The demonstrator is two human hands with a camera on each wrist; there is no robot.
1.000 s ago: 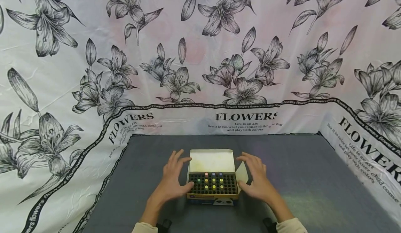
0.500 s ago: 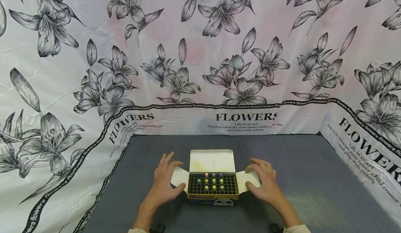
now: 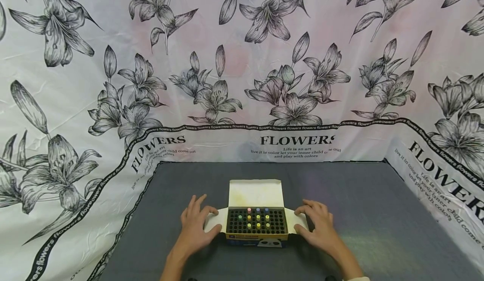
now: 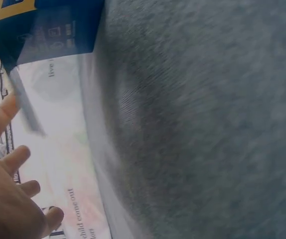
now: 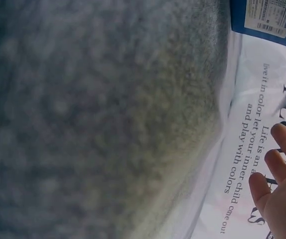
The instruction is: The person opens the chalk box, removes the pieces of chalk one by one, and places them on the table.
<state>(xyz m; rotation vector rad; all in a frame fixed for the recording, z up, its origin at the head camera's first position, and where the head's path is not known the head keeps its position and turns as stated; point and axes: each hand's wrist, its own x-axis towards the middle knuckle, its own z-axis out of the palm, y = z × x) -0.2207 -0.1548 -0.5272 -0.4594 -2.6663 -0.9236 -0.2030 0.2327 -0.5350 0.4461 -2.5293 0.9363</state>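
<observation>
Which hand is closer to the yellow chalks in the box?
Right, but only slightly. The right hand presses the right flap; the left hand presses the left flap. The yellow chalks stand right of the box's middle.

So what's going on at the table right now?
A person has an open box on the grey mat, its lid flap standing up at the back. The left hand presses the left side flap outward and the right hand does the same to the right side flap. Inside, a dark grid holds a few coloured sticks.
</observation>
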